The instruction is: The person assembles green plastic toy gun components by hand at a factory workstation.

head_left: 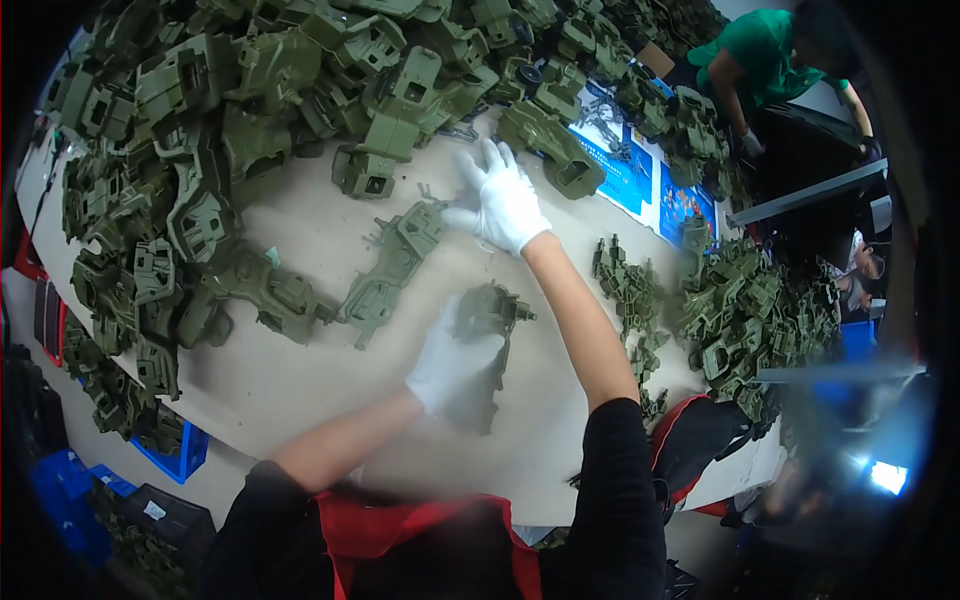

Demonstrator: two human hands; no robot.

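Note:
My left hand (440,362), in a white glove, grips an olive-green plastic toy vehicle chassis (490,315) near the front of the table. Motion blurs this hand and the lower end of the part. Farther up, my white-gloved right hand (510,203) reaches over the table with its fingers stretched apart. Nothing shows in it. Just left of its thumb lies another flat green chassis part (393,262) with thin pegs sticking out. A green vehicle body shell (552,145) lies beyond the right fingers, close to them.
Heaps of green body shells (275,70) cover the table's far and left sides. Smaller green parts (745,310) are piled at right. Blue printed sheets (630,175) lie beyond the right hand. A black-and-red bag (690,440) sits by my right elbow. A person in green (755,60) works at far right.

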